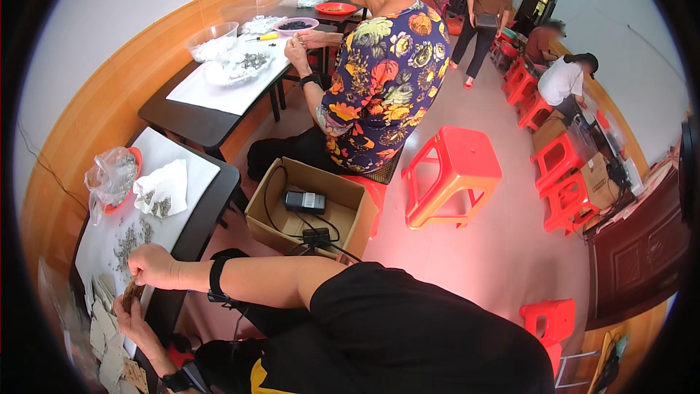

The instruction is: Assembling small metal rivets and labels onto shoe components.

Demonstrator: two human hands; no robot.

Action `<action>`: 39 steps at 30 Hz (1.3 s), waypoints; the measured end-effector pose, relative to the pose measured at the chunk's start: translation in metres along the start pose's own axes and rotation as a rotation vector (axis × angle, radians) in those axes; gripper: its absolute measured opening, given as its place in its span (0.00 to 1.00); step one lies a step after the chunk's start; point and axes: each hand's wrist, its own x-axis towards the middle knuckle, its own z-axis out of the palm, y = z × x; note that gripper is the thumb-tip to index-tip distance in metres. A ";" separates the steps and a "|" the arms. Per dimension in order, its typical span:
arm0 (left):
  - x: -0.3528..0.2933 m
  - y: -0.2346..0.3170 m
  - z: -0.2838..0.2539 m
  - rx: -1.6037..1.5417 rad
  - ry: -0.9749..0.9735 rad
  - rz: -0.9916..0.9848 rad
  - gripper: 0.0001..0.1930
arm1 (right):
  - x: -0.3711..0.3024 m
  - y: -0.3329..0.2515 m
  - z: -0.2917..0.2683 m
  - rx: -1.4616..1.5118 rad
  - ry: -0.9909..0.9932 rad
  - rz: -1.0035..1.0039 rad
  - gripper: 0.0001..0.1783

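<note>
My right hand [154, 266] is closed on one end of a small brown piece [133, 292], and my left hand [135, 322] grips it from below. The brown piece is partly covered by my fingers, so its kind is not clear. Both hands are over the near edge of a white-covered table [179, 157]. Beyond them lies a loose scatter of small grey parts [131, 241]. Several flat pale cards [107, 339] are heaped beside my left hand. Farther back, a crumpled white sheet [162, 184] bears more small parts, beside a red tray [135, 157] with a clear plastic bag [109, 171].
An open cardboard box [354, 222] with a black device and cables stands right of the table. Past it, a person in a flowered shirt [386, 80] works at another table [171, 113]. A red stool [459, 168] stands on the floor; other people and stools line the right wall.
</note>
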 end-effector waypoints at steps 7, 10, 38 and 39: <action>0.000 -0.001 -0.002 0.045 -0.002 -0.017 0.08 | -0.002 -0.003 -0.002 0.064 0.023 0.001 0.12; -0.002 0.001 -0.002 -0.023 -0.012 -0.030 0.08 | -0.002 -0.004 -0.005 0.070 -0.006 -0.012 0.12; -0.027 0.069 0.021 -0.018 0.374 0.224 0.12 | -0.002 -0.016 -0.029 0.377 0.143 0.077 0.06; -0.032 0.070 0.017 0.053 0.396 0.275 0.10 | 0.001 -0.021 -0.037 0.376 0.146 0.074 0.06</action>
